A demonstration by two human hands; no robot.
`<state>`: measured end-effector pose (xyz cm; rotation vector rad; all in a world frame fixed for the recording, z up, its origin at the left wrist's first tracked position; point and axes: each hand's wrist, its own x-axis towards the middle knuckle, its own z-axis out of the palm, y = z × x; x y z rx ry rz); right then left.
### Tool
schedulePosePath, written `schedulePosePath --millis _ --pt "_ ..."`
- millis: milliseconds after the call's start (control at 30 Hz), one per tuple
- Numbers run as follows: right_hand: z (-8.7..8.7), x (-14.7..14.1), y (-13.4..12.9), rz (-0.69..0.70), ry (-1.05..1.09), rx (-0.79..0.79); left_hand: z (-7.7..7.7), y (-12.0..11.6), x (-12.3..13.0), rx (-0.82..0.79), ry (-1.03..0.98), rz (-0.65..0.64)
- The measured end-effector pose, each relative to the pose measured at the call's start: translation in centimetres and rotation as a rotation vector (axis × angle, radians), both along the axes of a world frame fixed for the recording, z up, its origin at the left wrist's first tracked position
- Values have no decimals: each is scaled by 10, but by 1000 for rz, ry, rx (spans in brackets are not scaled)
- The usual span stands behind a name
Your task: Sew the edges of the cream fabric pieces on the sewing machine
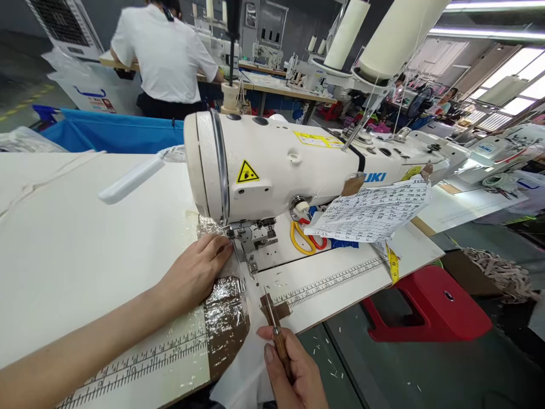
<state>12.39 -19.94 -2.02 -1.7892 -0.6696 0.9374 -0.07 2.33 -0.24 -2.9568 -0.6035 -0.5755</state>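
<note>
My left hand lies beside the presser foot of a white sewing machine. Its fingers are curled and pressed together on a thin white fabric, which runs from the foot down over the table's front edge. Below the needle area, my right hand grips an awl by its wooden handle, the thin metal point directed up toward the foot. The fabric passes close by my right fingertips; whether they touch it I cannot tell. Brown tape covers part of the table under and near my left hand.
Yellow- and red-handled scissors lie behind the needle area. A written sheet hangs from the machine, near a yellow tape measure. A red stool stands at right. A person in a white shirt sits ahead.
</note>
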Motion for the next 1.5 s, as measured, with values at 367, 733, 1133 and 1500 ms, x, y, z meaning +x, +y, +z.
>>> schedulePosePath --millis 367,733,1133,1500 --pt "11 11 18 153 -251 130 -8 8 -4 -49 -153 -97" --pt "28 19 53 392 -838 315 3 4 -4 -26 -196 -150" --pt "26 12 80 405 -1096 240 -1 5 -4 1 -148 -85" --pt "26 13 78 414 -931 434 -3 5 0 -48 -83 -25"
